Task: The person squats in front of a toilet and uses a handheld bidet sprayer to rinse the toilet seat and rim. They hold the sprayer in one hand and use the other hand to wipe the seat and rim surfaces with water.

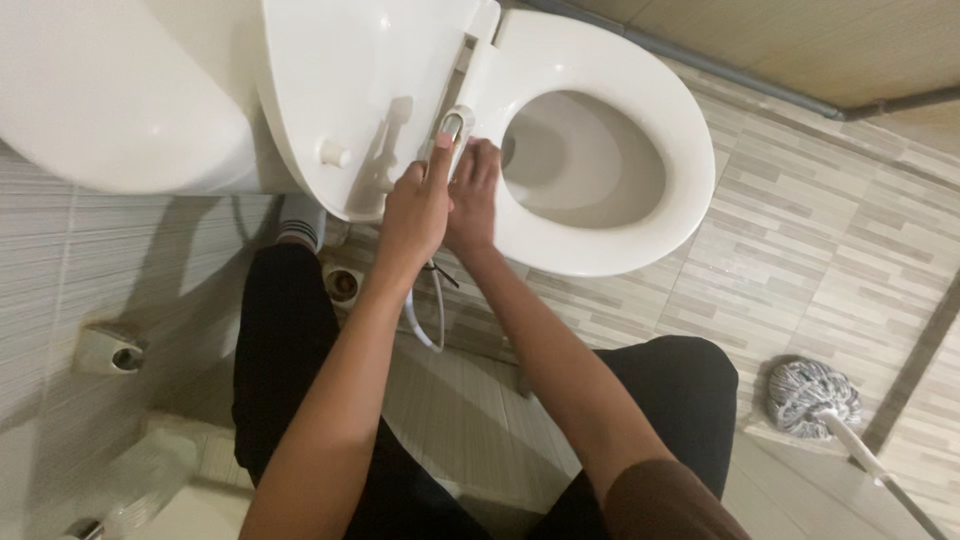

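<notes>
While the left hand (415,205) points, the right hand (472,195) grips the hinge (453,128).

Grey-and-white string mop head (812,398) on a white handle lying on the beige striped floor tiles (800,230); round metal floor drain (342,284) sitting beside a white sock (300,218); chrome wall fitting (110,350) projecting from the grey tiled wall (60,250).

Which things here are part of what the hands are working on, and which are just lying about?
In hand:
- left hand and right hand, both at the seat hinge
- raised toilet lid
- toilet seat

Lying about:
- mop on the floor tiles, right
- white hose below the bowl
- round floor fitting
- wall fitting, left
</notes>
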